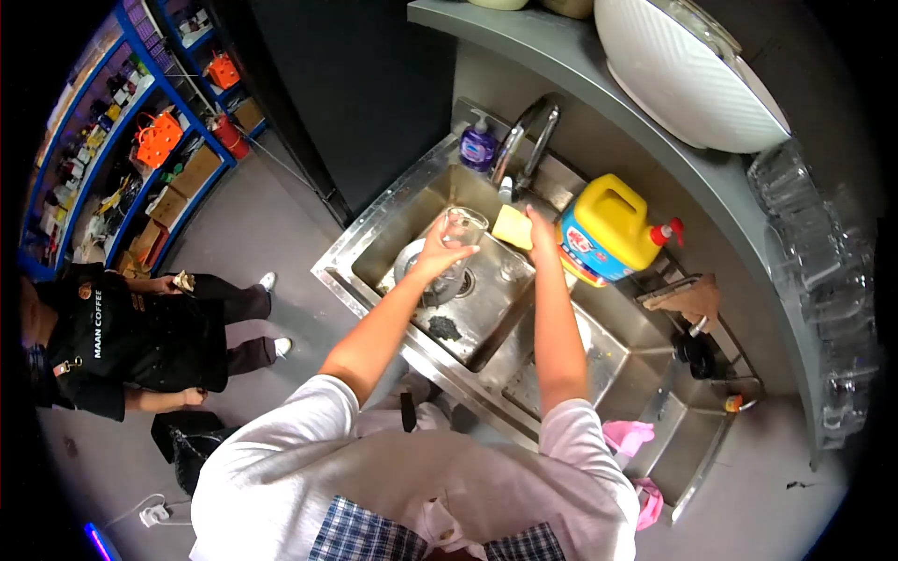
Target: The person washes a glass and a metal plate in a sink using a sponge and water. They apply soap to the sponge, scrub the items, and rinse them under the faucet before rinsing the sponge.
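Observation:
Over the left basin of a steel sink (510,297), my left hand (436,254) is closed around a clear glass (467,222). A yellow sponge (511,227) is pinched in my right hand (542,234), just right of the glass and apart from it. Behind the hands, the faucet (547,136) arches over the basin. Partly hidden under my left hand is a round grey object (409,259), near the drain. A dark scouring pad (443,327) lies on the basin floor.
Along the sink's back stand a purple soap bottle (478,148) and a yellow detergent jug (599,224). Pink gloves or cloths (629,437) hang at the right. A shelf (645,117) overhead holds a white bowl (678,75) and clear glasses (818,299). A person (140,341) stands at left.

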### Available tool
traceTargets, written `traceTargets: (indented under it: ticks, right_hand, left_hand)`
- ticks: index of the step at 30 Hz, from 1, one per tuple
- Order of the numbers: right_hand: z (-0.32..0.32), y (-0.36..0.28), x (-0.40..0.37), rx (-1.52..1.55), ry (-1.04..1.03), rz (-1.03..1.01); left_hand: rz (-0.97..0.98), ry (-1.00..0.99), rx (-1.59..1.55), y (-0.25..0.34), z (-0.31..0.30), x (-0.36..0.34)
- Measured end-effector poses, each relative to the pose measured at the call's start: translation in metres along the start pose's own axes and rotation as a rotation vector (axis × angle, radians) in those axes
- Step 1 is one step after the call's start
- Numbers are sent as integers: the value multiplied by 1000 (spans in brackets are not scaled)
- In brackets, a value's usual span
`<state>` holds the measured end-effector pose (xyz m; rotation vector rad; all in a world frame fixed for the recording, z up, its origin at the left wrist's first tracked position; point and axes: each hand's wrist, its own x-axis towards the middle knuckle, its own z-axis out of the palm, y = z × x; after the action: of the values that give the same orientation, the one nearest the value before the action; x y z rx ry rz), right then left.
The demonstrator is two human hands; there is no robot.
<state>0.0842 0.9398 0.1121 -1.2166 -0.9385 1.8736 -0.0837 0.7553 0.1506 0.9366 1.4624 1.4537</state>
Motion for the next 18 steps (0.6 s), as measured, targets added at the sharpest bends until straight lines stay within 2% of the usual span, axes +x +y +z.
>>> traceTargets:
  ticks: [1, 2, 3, 5, 8, 10, 11, 13, 15, 18]
  right_hand:
    - [-15, 8, 1, 126, -32, 106]
    - [-14, 1, -28, 254, -66, 212]
    - [-14, 1, -54, 386, -99, 318]
    - [-19, 17, -83, 587, -183, 296]
    - [-25, 33, -120, 779, -338, 276]
    - [-24, 37, -143, 865, -495, 308]
    - [-22, 39, -154, 869, -504, 306]
    - [-20, 38, -171, 872, -526, 285]
    - [-24, 36, -190, 840, -454, 264]
    - [-42, 42, -199, 785, -430, 268]
  left_hand:
    - [-1, 9, 48, 4, 0, -5]
    - [62, 12, 82, 8, 0, -9]
    - [30, 12, 89, 8, -2, -11]
    - [73, 34, 71, 12, -3, -19]
    - [452, 68, 314, 22, -4, -27]
    - [588, 76, 624, 41, -6, -34]
    - [654, 76, 778, 52, -6, -40]
    - [596, 22, 979, 71, -6, -50]
    - [568, -44, 1175, 87, -7, -49]
    - [537, -210, 1379, 87, -7, -38]
